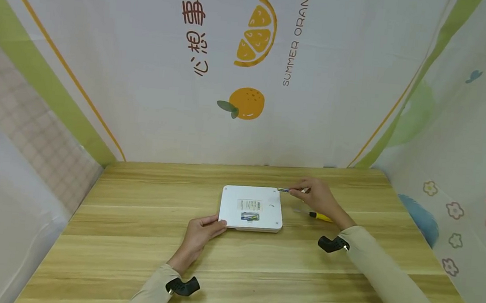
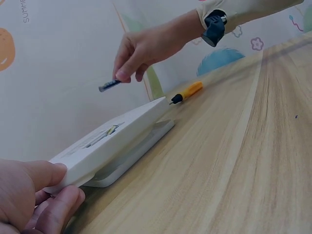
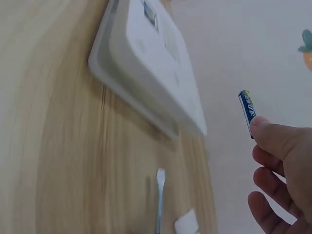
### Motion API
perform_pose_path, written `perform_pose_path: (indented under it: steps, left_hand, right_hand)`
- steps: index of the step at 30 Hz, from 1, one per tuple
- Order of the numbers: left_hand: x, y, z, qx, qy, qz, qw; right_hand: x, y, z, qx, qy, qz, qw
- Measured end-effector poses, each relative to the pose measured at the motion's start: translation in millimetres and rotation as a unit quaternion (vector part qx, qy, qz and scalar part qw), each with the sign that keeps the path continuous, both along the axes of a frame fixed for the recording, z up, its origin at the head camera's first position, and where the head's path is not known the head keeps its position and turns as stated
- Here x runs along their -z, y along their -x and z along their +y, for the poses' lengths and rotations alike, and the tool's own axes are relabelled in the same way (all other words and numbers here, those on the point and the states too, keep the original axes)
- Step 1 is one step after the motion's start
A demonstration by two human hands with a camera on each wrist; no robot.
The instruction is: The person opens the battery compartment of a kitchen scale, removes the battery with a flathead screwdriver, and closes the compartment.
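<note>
A flat white device (image 1: 232,214) rests on the wooden table, its labelled side up. Inside its small battery compartment (image 1: 250,216) lies at least one battery (image 2: 113,129). My left hand (image 1: 200,235) grips the near left corner, thumb on top and fingers beneath. Near the far right corner, my right hand (image 1: 315,197) pinches a slim blue-and-yellow battery (image 3: 246,108) between thumb and fingers. In both wrist views that battery is in the air, apart from the device. A screwdriver (image 1: 322,217) with a yellow handle lies just right of the device.
A small white piece (image 3: 186,223), partly cut off, lies near the screwdriver in the right wrist view. The wooden table (image 1: 150,250) meets a printed cloth (image 1: 315,129) along its back edge. Another printed cloth (image 1: 453,157) hangs along the right side.
</note>
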State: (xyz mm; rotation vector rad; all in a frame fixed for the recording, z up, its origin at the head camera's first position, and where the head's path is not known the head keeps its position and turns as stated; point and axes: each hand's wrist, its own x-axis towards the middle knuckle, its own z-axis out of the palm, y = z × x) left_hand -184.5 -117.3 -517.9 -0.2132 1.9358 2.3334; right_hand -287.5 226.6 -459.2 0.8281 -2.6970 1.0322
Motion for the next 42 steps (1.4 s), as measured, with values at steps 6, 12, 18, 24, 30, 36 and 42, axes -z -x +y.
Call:
perform_pose_path:
  steps: [6, 12, 18, 24, 30, 36, 42]
  left_hand:
    - [2.0, 1.4, -0.9, -0.002, -0.002, 0.004, 1.0]
    - [1.7, 0.9, -0.8, 0.0, 0.003, 0.001, 1.0]
    - [1.2, -0.6, -0.9, -0.004, 0.002, -0.003, 1.0]
    - [-1.2, -2.8, 0.1, 0.004, 0.005, 0.002, 1.0]
    - [-2.5, -3.6, 0.6, 0.005, 0.007, 0.005, 1.0]
    - [-2.4, -2.8, 0.8, -0.002, 0.005, 0.0, 1.0]
    - [-1.4, -3.1, 0.1, 0.001, 0.003, 0.002, 1.0]
  right_hand:
    - [16.0, 7.2, 14.5, 0.03, -0.033, 0.006, 0.999]
    - [30.1, 12.3, 16.1, 0.032, -0.08, 0.01, 0.996]
    - [35.8, 15.7, 14.6, 0.026, -0.088, 0.007, 0.996]
    - [39.8, 17.7, 14.7, 0.028, -0.107, 0.003, 0.994]
    - [40.8, 15.9, 11.0, 0.038, -0.134, 0.008, 0.99]
    - [39.6, 13.3, 8.5, 0.051, -0.144, 0.014, 0.988]
    - [38.6, 12.7, 9.6, 0.05, -0.147, 0.016, 0.988]
